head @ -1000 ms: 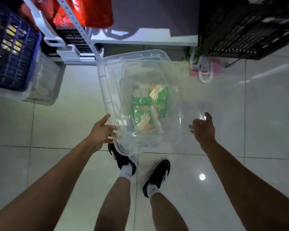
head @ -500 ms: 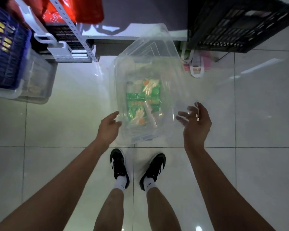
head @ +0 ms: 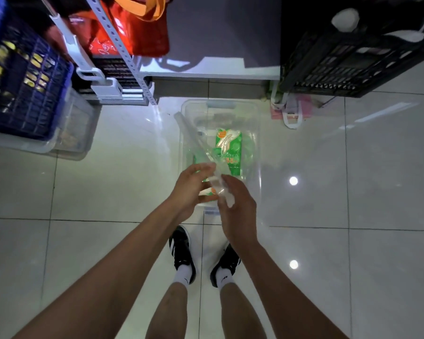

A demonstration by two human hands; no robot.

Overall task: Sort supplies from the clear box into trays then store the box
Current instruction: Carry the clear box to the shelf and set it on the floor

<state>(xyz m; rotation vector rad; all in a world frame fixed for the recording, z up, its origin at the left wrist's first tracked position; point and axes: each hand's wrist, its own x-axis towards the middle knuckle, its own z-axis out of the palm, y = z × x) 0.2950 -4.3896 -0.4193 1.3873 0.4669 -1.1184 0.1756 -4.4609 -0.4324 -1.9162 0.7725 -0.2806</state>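
The clear box [head: 257, 143] stands on the white tiled floor in front of my feet. A green and orange packet [head: 230, 148] lies inside it. Over the box's left side I hold a clear lid [head: 194, 138], turned on edge and running away from me. My left hand [head: 187, 189] and my right hand [head: 239, 206] are close together and both grip the lid's near end.
A blue crate [head: 25, 86] sits on a clear tub [head: 78, 128] at the left. A metal shelf post [head: 123, 52] and a red bag [head: 137, 28] are behind it. A black crate [head: 353, 57] is at the upper right, with a pink bag [head: 291, 111] below it.
The box now rests lower, flat on the floor. My hands have come together from either side, and the lid has swung from flat to on edge between them.
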